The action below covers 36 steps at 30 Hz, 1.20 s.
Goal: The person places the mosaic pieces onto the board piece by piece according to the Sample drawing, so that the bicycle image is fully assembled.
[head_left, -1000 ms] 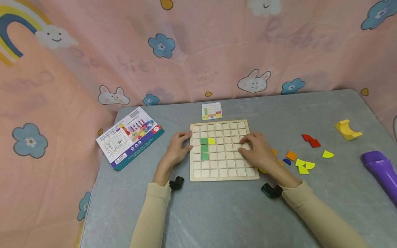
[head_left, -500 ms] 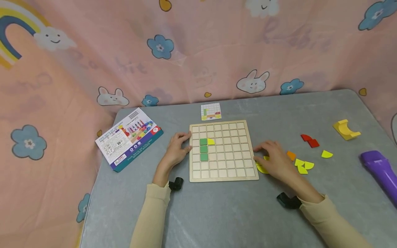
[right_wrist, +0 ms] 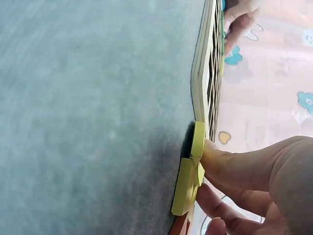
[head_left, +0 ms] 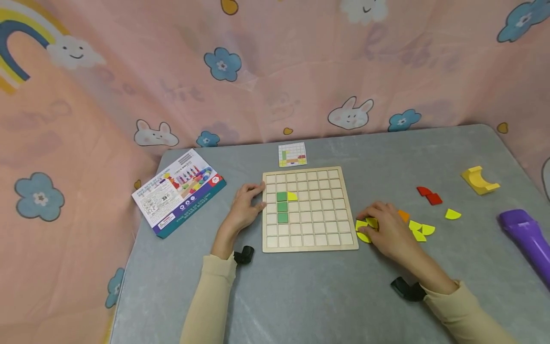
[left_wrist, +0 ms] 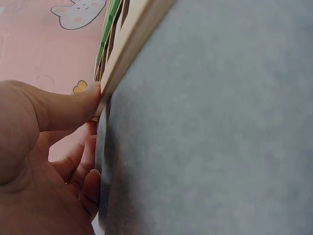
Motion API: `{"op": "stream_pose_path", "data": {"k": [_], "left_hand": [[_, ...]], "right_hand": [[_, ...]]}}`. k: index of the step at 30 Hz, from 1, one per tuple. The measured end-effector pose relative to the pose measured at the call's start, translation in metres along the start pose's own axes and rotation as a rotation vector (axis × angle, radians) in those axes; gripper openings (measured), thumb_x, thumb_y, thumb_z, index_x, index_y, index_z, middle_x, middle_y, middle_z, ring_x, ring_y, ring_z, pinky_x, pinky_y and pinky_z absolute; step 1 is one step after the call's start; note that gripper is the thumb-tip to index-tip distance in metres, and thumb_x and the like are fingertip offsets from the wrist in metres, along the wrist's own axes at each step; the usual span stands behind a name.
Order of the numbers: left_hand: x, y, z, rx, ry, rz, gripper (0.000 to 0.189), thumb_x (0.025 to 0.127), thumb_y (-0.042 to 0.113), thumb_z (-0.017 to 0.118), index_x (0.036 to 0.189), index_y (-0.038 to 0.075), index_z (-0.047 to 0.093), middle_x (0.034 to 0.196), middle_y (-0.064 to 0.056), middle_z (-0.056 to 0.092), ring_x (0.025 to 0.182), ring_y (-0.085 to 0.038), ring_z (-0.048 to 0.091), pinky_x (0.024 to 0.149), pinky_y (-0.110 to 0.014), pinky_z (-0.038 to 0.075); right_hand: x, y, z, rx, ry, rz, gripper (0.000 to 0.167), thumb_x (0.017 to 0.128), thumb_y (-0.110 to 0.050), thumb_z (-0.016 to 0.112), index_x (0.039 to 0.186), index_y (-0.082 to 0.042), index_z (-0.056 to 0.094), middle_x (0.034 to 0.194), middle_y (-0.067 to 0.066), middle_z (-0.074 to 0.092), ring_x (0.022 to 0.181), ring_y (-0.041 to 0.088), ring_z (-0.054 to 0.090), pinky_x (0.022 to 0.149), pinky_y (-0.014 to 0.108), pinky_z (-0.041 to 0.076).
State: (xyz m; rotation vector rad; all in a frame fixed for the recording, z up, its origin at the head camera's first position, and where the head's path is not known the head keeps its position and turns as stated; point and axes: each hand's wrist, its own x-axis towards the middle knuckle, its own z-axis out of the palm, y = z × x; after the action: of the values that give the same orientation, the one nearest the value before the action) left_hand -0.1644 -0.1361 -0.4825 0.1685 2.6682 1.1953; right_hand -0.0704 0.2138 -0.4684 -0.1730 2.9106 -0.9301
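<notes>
A wooden grid board lies on the grey table, with green squares in one column and a yellow quarter-round piece beside the top one. My left hand rests against the board's left edge; the left wrist view shows its thumb pressing the rim. Right of the board, my right hand has thumb and forefinger around a yellow tile. Other yellow tiles touch or lie close to it. In the right wrist view the thumb meets the yellow tile.
A pattern card lies behind the board. At left sits a printed box. Loose yellow, orange and red pieces are scattered right, before a yellow arch block and a purple object. A patterned curtain backs the table.
My right hand has moved off the board's right side, out to the right and down to the yellow tiles beside it. The left hand stays at the board's left edge.
</notes>
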Motion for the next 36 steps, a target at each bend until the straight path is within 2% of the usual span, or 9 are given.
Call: {"op": "stream_pose_path", "data": {"k": [9, 15, 19, 23, 26, 29, 32, 36], "left_hand": [[-0.002, -0.001, 0.001, -0.003, 0.004, -0.008, 0.058, 0.101, 0.004, 0.068, 0.157, 0.006, 0.051, 0.152, -0.02, 0.049, 0.144, -0.038, 0.039, 0.121, -0.056, 0.031], [-0.001, -0.001, 0.0, 0.0, 0.006, -0.005, 0.058, 0.102, 0.005, 0.067, 0.157, 0.006, 0.051, 0.152, -0.02, 0.049, 0.144, -0.037, 0.04, 0.122, -0.056, 0.03], [-0.001, -0.001, 0.0, -0.001, 0.002, -0.007, 0.058, 0.102, 0.005, 0.068, 0.157, 0.006, 0.051, 0.152, -0.019, 0.049, 0.144, -0.037, 0.04, 0.122, -0.056, 0.029], [-0.002, 0.0, -0.001, -0.003, -0.005, -0.003, 0.058, 0.102, 0.006, 0.068, 0.157, 0.007, 0.051, 0.152, -0.019, 0.049, 0.145, -0.038, 0.039, 0.122, -0.056, 0.028], [-0.002, 0.0, -0.002, -0.001, -0.009, -0.001, 0.058, 0.102, 0.006, 0.068, 0.157, 0.007, 0.05, 0.152, -0.019, 0.049, 0.145, -0.038, 0.039, 0.122, -0.056, 0.028], [0.0, -0.001, -0.001, 0.0, -0.009, 0.0, 0.058, 0.102, 0.006, 0.068, 0.158, 0.007, 0.05, 0.152, -0.019, 0.049, 0.145, -0.038, 0.039, 0.122, -0.055, 0.028], [0.001, 0.0, -0.001, -0.005, -0.008, 0.0, 0.059, 0.102, 0.006, 0.068, 0.158, 0.007, 0.05, 0.152, -0.02, 0.049, 0.144, -0.038, 0.039, 0.122, -0.055, 0.028], [0.0, 0.0, -0.001, -0.005, -0.003, 0.002, 0.058, 0.101, 0.005, 0.068, 0.157, 0.007, 0.05, 0.151, -0.02, 0.049, 0.144, -0.038, 0.039, 0.122, -0.056, 0.028]], "right_hand": [[0.001, 0.0, 0.001, 0.016, 0.001, 0.003, 0.018, 0.089, -0.007, 0.083, 0.105, -0.003, 0.076, 0.116, 0.019, 0.068, 0.104, 0.034, 0.052, 0.081, 0.042, 0.044], [0.003, -0.005, 0.0, 0.037, -0.002, 0.015, 0.015, 0.087, -0.005, 0.083, 0.099, -0.006, 0.074, 0.101, 0.013, 0.071, 0.1, 0.033, 0.055, 0.08, 0.042, 0.044], [0.007, -0.014, -0.001, 0.043, -0.003, 0.005, 0.02, 0.09, -0.003, 0.081, 0.109, -0.005, 0.076, 0.101, 0.013, 0.071, 0.099, 0.032, 0.058, 0.082, 0.045, 0.046], [0.014, -0.026, -0.001, 0.047, 0.009, -0.068, 0.029, 0.093, 0.001, 0.076, 0.121, -0.003, 0.078, 0.107, 0.017, 0.071, 0.104, 0.036, 0.058, 0.086, 0.05, 0.046], [0.02, -0.037, 0.001, 0.046, 0.023, -0.132, 0.024, 0.093, 0.002, 0.074, 0.116, -0.003, 0.081, 0.106, 0.017, 0.07, 0.105, 0.038, 0.058, 0.087, 0.051, 0.044], [0.028, -0.048, 0.006, 0.079, 0.038, -0.181, 0.016, 0.092, 0.001, 0.077, 0.105, -0.004, 0.083, 0.099, 0.012, 0.072, 0.1, 0.034, 0.059, 0.084, 0.047, 0.044], [0.035, -0.062, 0.013, 0.134, 0.032, -0.181, 0.009, 0.091, -0.002, 0.08, 0.098, -0.006, 0.083, 0.093, 0.007, 0.073, 0.092, 0.027, 0.058, 0.08, 0.039, 0.044], [0.044, -0.079, 0.025, 0.195, -0.026, -0.154, 0.007, 0.091, -0.002, 0.08, 0.096, -0.007, 0.08, 0.086, 0.004, 0.067, 0.083, 0.019, 0.052, 0.074, 0.032, 0.042]]}}
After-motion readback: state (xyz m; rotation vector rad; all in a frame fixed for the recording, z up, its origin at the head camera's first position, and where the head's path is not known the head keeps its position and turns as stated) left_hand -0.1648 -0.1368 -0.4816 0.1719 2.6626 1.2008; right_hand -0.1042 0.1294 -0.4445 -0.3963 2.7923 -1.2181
